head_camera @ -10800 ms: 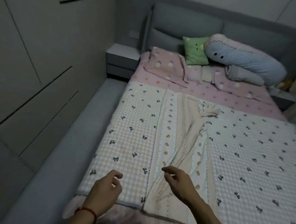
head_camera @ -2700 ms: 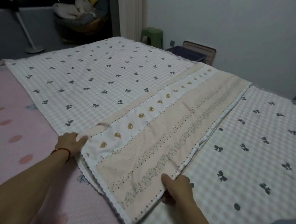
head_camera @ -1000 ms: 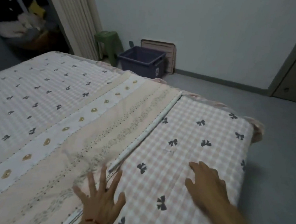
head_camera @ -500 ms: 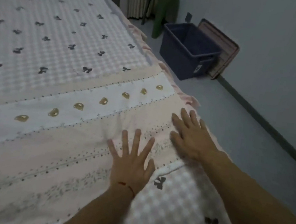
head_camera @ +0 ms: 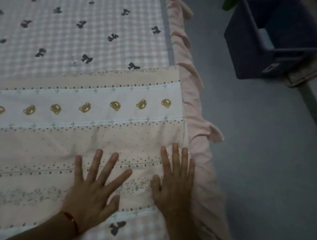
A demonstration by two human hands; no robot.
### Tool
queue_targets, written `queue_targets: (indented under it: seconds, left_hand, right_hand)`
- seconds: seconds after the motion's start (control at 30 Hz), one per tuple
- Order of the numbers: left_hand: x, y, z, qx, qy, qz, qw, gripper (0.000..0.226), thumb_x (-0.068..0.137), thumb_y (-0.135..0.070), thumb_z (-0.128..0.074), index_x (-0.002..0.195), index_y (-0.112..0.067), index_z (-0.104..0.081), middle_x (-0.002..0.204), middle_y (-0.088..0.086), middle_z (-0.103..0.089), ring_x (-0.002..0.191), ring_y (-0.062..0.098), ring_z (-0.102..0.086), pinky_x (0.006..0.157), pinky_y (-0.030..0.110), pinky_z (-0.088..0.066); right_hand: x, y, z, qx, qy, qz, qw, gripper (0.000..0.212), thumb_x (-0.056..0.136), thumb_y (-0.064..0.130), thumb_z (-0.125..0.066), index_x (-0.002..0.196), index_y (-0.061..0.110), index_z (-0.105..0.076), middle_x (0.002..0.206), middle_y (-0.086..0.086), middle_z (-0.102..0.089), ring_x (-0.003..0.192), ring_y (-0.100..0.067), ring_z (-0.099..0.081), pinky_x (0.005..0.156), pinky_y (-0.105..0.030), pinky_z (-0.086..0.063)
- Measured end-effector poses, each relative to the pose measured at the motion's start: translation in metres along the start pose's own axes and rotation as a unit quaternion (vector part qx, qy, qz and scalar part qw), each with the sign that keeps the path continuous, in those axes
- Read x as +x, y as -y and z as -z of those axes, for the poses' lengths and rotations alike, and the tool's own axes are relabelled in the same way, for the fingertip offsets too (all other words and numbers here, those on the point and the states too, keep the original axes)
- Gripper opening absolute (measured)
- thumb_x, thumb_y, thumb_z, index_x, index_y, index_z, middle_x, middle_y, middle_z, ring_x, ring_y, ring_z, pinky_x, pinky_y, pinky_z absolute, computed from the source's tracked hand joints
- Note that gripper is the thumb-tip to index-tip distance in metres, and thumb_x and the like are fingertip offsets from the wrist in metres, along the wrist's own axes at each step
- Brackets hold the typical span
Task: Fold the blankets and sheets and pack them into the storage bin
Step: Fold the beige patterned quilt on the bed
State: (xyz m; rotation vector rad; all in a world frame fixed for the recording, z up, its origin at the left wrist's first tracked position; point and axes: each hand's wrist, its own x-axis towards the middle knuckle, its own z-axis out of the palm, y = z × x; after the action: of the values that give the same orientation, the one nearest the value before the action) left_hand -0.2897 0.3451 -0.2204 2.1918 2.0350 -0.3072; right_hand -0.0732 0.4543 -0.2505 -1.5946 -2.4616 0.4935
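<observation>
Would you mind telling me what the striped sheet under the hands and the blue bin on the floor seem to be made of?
Striped sheet: looks like soft woven cloth, probably cotton, matte; it wrinkles and carries printed bears and dots. Blue bin: seemingly rigid moulded plastic, with smooth straight walls and a faint sheen, though the picture is dim.

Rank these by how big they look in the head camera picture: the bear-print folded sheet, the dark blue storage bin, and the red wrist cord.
1. Bear-print folded sheet, spanning most of the picture's width.
2. Dark blue storage bin, partly cut off at the top edge and farther away, so its true size is unsure.
3. Red wrist cord on the left hand, by far the smallest.
</observation>
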Motion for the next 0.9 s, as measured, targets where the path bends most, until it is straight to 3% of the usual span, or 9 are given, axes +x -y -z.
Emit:
queue_targets:
  seconds: [0.13, 0.23, 0.33, 0.4, 0.5, 0.6, 0.67, 0.73, 0.9]
  left_hand:
    - [0.01, -0.021, 0.01, -0.004, 0.056, 0.054, 0.997, 0.077, 0.088, -0.055, -0.041, 0.159, -0.038, -0.015, 0.168, 0.011, -0.006, 0.152, 0.046, -0.003, 0.106, 0.08, -0.016]
    - [0.018, -0.058, 0.016, -0.062, 0.068, 0.198, 0.976, 0.078, 0.086, -0.059, -0.033, 0.157, -0.045, -0.003, 0.168, 0.006, -0.002, 0.152, 0.043, 0.004, 0.11, 0.078, -0.011]
    - [0.06, -0.091, 0.036, -0.161, 0.004, 0.359, 0.919, 0.063, 0.091, -0.061, -0.014, 0.151, -0.052, 0.003, 0.166, 0.003, -0.003, 0.152, 0.043, 0.001, 0.11, 0.078, -0.006]
    - [0.092, -0.106, 0.038, -0.223, -0.008, 0.439, 0.87, 0.059, 0.09, -0.063, 0.001, 0.144, -0.059, 0.025, 0.165, -0.004, 0.022, 0.15, 0.041, 0.02, 0.11, 0.077, 0.007]
    - [0.108, -0.114, 0.016, -0.195, -0.016, 0.453, 0.87, 0.057, 0.087, -0.066, 0.015, 0.14, -0.057, 0.034, 0.158, -0.007, 0.039, 0.143, 0.04, 0.036, 0.108, 0.075, 0.013]
    - [0.107, -0.117, -0.001, -0.141, -0.073, 0.453, 0.877, 0.057, 0.1, -0.06, -0.003, 0.152, -0.049, 0.018, 0.165, 0.0, 0.025, 0.147, 0.044, 0.025, 0.108, 0.078, 0.005]
    - [0.109, -0.122, -0.001, -0.124, -0.081, 0.459, 0.876, 0.059, 0.103, -0.056, -0.015, 0.156, -0.044, 0.01, 0.167, 0.005, 0.015, 0.149, 0.048, 0.017, 0.108, 0.079, -0.002]
    - [0.112, -0.127, -0.001, -0.115, -0.101, 0.452, 0.879, 0.061, 0.103, -0.054, -0.02, 0.157, -0.042, 0.005, 0.167, 0.008, 0.011, 0.149, 0.05, 0.013, 0.108, 0.079, -0.004]
    - [0.107, -0.121, 0.011, -0.153, -0.076, 0.462, 0.87, 0.064, 0.102, -0.054, -0.029, 0.158, -0.043, -0.001, 0.168, 0.009, 0.005, 0.148, 0.053, 0.009, 0.107, 0.079, -0.004]
  right_hand:
    - [0.0, -0.008, 0.0, 0.005, 0.009, 0.009, 1.0, 0.081, 0.086, 0.045, -0.049, 0.161, 0.024, -0.025, 0.17, -0.007, -0.012, 0.157, -0.031, -0.006, 0.121, -0.06, -0.018]
    - [-0.006, -0.013, 0.006, 0.023, 0.01, 0.036, 0.999, 0.082, 0.088, 0.042, -0.052, 0.161, 0.022, -0.023, 0.17, -0.009, -0.01, 0.157, -0.032, -0.005, 0.122, -0.061, -0.016]
    - [-0.012, -0.016, 0.015, 0.045, 0.018, 0.062, 0.997, 0.078, 0.091, 0.039, -0.045, 0.162, 0.02, -0.018, 0.17, -0.011, -0.006, 0.157, -0.034, -0.001, 0.122, -0.062, -0.015]
    - [-0.012, -0.017, 0.019, 0.078, 0.04, 0.068, 0.994, 0.073, 0.094, 0.038, -0.036, 0.162, 0.021, -0.018, 0.17, -0.011, -0.006, 0.157, -0.034, -0.002, 0.122, -0.062, -0.014]
    - [-0.009, -0.031, 0.032, 0.219, 0.063, 0.058, 0.972, 0.061, 0.095, 0.035, -0.03, 0.156, 0.027, -0.038, 0.168, 0.004, -0.021, 0.156, -0.024, -0.011, 0.123, -0.058, -0.016]
    - [0.032, -0.045, 0.076, 0.304, 0.007, 0.085, 0.949, 0.049, 0.085, 0.033, -0.04, 0.128, 0.027, -0.062, 0.138, 0.01, -0.054, 0.134, -0.017, -0.04, 0.113, -0.05, -0.027]
    - [0.095, -0.029, 0.103, 0.227, -0.021, 0.16, 0.96, 0.046, 0.08, 0.034, -0.046, 0.123, 0.028, -0.062, 0.132, 0.006, -0.053, 0.128, -0.018, -0.041, 0.109, -0.049, -0.027]
    - [0.171, 0.006, 0.109, 0.187, 0.033, 0.236, 0.953, 0.054, 0.082, 0.037, -0.049, 0.136, 0.032, -0.055, 0.151, 0.001, -0.041, 0.142, -0.02, -0.032, 0.116, -0.05, -0.02]
    - [0.294, 0.028, 0.042, -0.164, 0.163, 0.401, 0.886, 0.072, 0.099, 0.066, -0.013, 0.16, 0.037, 0.011, 0.168, -0.009, 0.018, 0.155, -0.031, 0.018, 0.123, -0.062, 0.003]
